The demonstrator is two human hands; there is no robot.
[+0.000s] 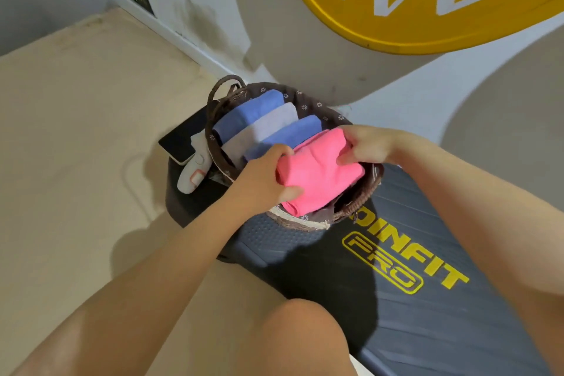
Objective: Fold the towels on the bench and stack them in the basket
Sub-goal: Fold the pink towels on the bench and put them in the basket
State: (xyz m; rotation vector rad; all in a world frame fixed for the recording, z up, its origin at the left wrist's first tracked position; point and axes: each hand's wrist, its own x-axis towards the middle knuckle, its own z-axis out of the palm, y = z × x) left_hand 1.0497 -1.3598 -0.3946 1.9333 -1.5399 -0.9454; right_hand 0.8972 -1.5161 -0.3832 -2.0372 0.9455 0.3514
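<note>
Bench (427, 330): dark padded top with yellow lettering, running from the near right corner up toward the basket; no loose towels show on the part in view.
Left hand (268, 174): fingers curled over the near-left edge of the pink towel, thumb under it — a firm grip, not a flat press.
Right hand (363, 143): fingers pinching the far-right edge of the same towel, thumb side hidden behind the fold.
Pink towel (320, 171): folded into a thick pad, held between both hands at the near end of the basket, its lower edge already inside the rim.
Basket (363, 195): brown woven, flower-print lining, standing at the far end of the bench; one handle stands up at its far-left side.
Stack in basket: a blue towel (256, 110) farthest, a pale grey towel (271, 122) next, a second blue towel (293, 134) just beside the pink one — all folded, standing on edge in a row.
Step in hand (judged): seating the pink towel as the fourth in the row.
How to do it well: keep both edges pinched so the fold does not open — lower it straight down against the nearer blue towel, then let go.
Risk (judged): the gap at the near rim looks tight; the lower corner could catch on the lining and bunch.
Beyond the basket: a dark tablet (180, 140) and a white handheld device (193, 171) at the far-left edge, touching the basket's side.
</note>
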